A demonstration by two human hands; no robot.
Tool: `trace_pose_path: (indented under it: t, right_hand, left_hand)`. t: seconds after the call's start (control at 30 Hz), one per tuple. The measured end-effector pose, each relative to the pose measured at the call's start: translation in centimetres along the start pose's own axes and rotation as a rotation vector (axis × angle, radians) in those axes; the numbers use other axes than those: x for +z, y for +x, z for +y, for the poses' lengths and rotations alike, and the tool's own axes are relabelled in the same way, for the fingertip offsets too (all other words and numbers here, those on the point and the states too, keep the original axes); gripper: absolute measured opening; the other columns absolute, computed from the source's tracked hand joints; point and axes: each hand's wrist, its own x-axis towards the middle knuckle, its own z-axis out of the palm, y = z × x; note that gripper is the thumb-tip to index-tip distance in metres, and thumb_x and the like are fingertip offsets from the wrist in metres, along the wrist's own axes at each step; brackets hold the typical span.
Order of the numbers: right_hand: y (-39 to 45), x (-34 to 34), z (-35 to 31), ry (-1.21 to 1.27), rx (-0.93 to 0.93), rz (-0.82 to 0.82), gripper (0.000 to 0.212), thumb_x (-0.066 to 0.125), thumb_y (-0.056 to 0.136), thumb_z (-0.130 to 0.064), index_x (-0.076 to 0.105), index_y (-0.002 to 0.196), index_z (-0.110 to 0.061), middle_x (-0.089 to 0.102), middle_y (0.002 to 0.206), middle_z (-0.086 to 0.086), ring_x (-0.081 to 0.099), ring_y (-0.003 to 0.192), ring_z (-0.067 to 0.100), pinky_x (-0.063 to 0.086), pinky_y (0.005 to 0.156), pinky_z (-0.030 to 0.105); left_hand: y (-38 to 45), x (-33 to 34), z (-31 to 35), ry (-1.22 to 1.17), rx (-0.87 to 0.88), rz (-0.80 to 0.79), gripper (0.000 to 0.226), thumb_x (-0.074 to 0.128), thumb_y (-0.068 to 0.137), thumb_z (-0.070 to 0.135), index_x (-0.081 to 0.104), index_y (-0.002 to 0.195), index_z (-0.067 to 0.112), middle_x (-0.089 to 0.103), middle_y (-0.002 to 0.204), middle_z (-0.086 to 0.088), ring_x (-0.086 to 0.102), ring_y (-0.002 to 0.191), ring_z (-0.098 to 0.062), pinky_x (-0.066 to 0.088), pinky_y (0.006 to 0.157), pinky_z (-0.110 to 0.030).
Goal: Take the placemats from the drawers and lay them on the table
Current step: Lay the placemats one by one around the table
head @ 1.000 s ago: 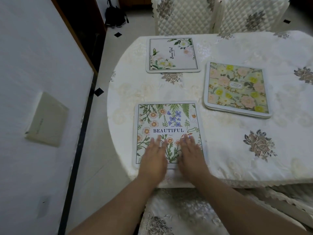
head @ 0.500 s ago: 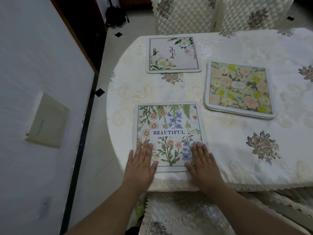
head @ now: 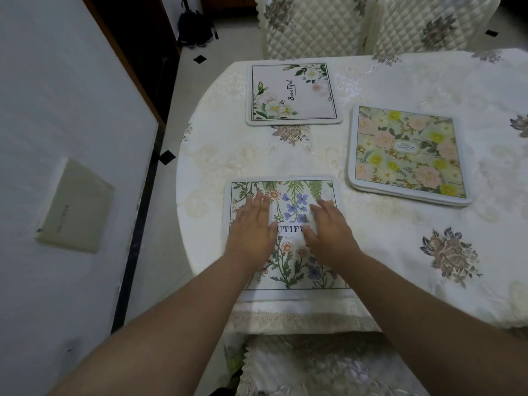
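Pressing flat on the nearest placemat (head: pixel 288 270), the left hand (head: pixel 251 227) and right hand (head: pixel 328 230) lie released, fingers straight.

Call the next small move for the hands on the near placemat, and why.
Probably lift both hands off. The left hand and right hand rest flat on the near placemat, which already lies flat and square to the table edge.

A home dining room: tablecloth-covered table (head: pixel 400 252), quilted chair covers (head: pixel 314 24).
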Motion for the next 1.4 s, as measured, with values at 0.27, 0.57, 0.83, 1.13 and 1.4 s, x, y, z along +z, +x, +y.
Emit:
trace_pose_path:
  t: [0.27,0.57,0.83,1.13,1.4]
  right_hand:
    - [7.8,0.9,-1.2,-0.067,0.029,-0.253,0.071,0.035,0.104,-0.044,0.004,0.160,-0.015,-0.007,0.168,0.003,-0.008,0.153,0.020,-0.001,0.122,0.039]
    - [6.9,1.5,3.3,-0.145,0.133,-0.119,0.107,0.019,0.078,-0.094,-0.013,0.158,-0.030,-0.021,0.163,-0.012,-0.020,0.150,0.009,-0.003,0.124,0.039]
    - [6.4,1.7,2.3,-0.090,0.231,-0.091,0.117,0.026,0.074,-0.096,-0.010,0.159,-0.024,-0.017,0.166,-0.008,-0.018,0.151,0.010,-0.003,0.124,0.036]
    - [8.0,-3.7,3.3,0.052,0.175,-0.325,0.092,0.059,0.089,-0.060,0.019,0.159,-0.016,0.006,0.168,-0.002,0.017,0.152,0.018,0.019,0.122,0.037]
    - [5.5,-11.1,13.6,0.294,0.209,0.085,0.034,0.066,0.092,-0.033,0.066,0.125,-0.022,0.047,0.143,0.001,0.042,0.135,0.016,0.029,0.105,0.022]
  left_hand:
    - [7.7,0.2,-1.3,0.111,-0.034,-0.179,0.069,0.022,0.106,0.053,-0.008,0.163,0.029,-0.016,0.170,-0.002,-0.017,0.156,-0.025,-0.004,0.126,-0.049]
    - [5.8,1.5,-5.8,0.133,-0.127,0.034,0.091,0.011,0.095,0.079,-0.016,0.161,0.022,-0.024,0.168,-0.001,-0.025,0.153,-0.016,-0.008,0.126,-0.046]
    - [5.5,1.6,-5.8,0.140,-0.162,0.066,0.102,0.009,0.091,0.083,-0.008,0.162,0.012,-0.014,0.170,-0.009,-0.015,0.156,-0.021,-0.005,0.127,-0.042]
    - [7.2,-0.9,-5.0,0.109,-0.236,-0.136,0.102,0.036,0.093,0.075,-0.004,0.163,0.012,-0.010,0.170,-0.012,-0.009,0.157,-0.027,0.005,0.128,-0.044]
    - [9.0,-0.3,5.8,-0.191,-0.310,-0.176,0.073,0.061,0.089,0.038,0.036,0.154,0.016,0.043,0.155,-0.013,0.045,0.137,-0.031,0.039,0.114,-0.041]
